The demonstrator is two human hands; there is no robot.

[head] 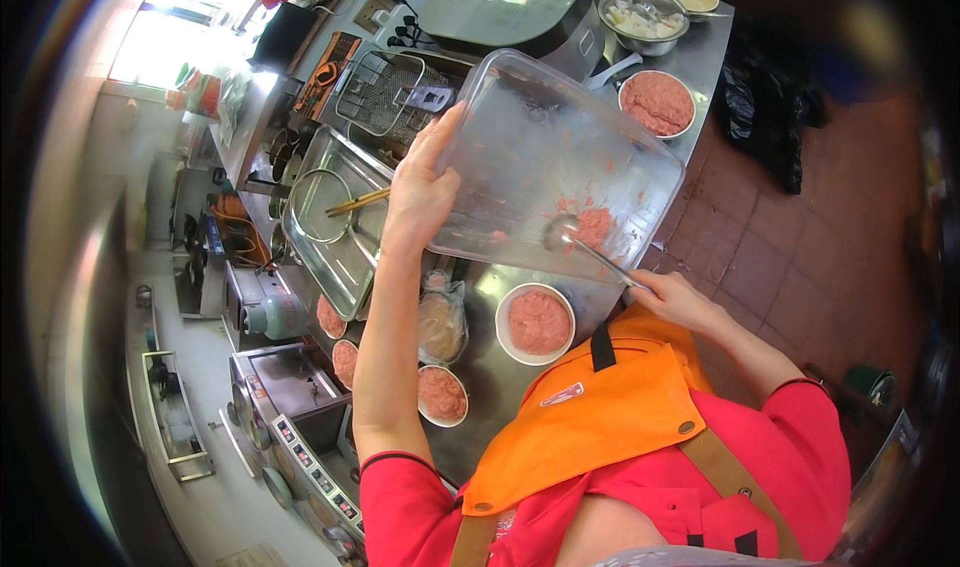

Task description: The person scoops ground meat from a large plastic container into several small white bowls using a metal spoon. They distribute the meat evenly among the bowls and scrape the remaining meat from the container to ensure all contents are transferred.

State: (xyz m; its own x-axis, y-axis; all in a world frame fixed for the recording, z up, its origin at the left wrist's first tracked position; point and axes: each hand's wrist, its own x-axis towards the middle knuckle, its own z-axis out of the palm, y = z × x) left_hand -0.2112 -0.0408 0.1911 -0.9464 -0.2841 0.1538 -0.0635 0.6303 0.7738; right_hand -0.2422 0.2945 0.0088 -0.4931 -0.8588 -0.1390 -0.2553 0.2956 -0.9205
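Observation:
My left hand (pixel 424 184) grips the rim of a clear plastic tub (pixel 517 162), which is held tilted above the counter. Inside it, a small heap of raw minced meat (pixel 594 227) lies in the corner nearest my right side, with smears around it. My right hand (pixel 679 300) holds a metal spoon (pixel 611 265) by its handle; the bowl of the spoon touches or nearly touches the meat. Just below the tub stands a white bowl (pixel 506 339) with a mound of minced meat (pixel 538 322) in it.
More bowls of minced meat (pixel 441 394) stand to the left, and another bowl of meat (pixel 657 103) at the far right. A plastic-wrapped bundle (pixel 441 323), a steel tray (pixel 330 259), a wire fryer basket (pixel 382 94) and a large rice cooker (pixel 510 4) occupy the counter. A black bag (pixel 769 116) lies beyond its edge.

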